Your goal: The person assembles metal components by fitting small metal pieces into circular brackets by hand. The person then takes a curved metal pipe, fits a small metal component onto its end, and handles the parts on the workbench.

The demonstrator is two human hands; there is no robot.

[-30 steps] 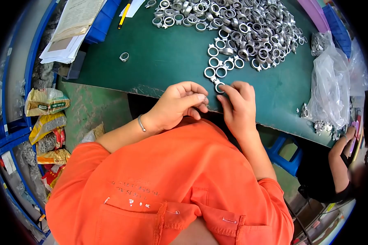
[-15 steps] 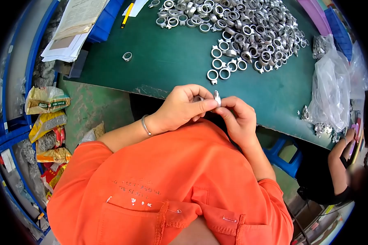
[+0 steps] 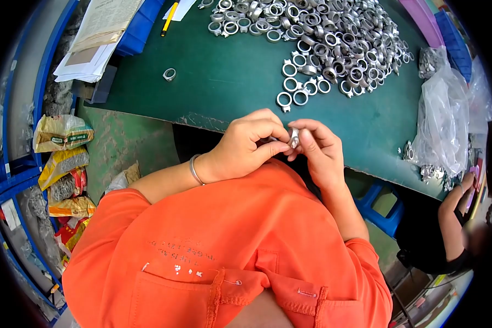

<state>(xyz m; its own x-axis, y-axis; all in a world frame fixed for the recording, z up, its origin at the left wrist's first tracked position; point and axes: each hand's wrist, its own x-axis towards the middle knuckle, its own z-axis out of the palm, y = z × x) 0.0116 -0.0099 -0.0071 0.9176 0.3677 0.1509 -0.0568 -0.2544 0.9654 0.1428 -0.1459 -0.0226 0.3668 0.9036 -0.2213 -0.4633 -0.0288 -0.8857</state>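
Note:
Between my hands, at the front edge of the green table (image 3: pixel 224 82), is a silvery metal ring (image 3: pixel 294 138). My right hand (image 3: pixel 320 146) pinches it between thumb and fingers. The fingertips of my left hand (image 3: pixel 251 141) are closed against the ring's left side; another metal piece shows partly under its curled fingers. Beyond my hands, a few loose rings (image 3: pixel 284 99) trail from a large pile of metal rings (image 3: pixel 333 38). One single ring (image 3: pixel 169 74) lies apart on the left.
A yellow pen (image 3: pixel 170 19), papers (image 3: pixel 95 41) and a blue bin (image 3: pixel 139 27) are at the upper left. Clear plastic bags (image 3: pixel 443 115) and small metal parts (image 3: pixel 432 172) lie on the right. A co-worker's arm (image 3: pixel 452 218) and a blue stool (image 3: pixel 380 210) are at the lower right.
The ring nearest me has left the table and come between my hands. Since half a second ago it has turned and lowered slightly, and my right fingers have curled around it.

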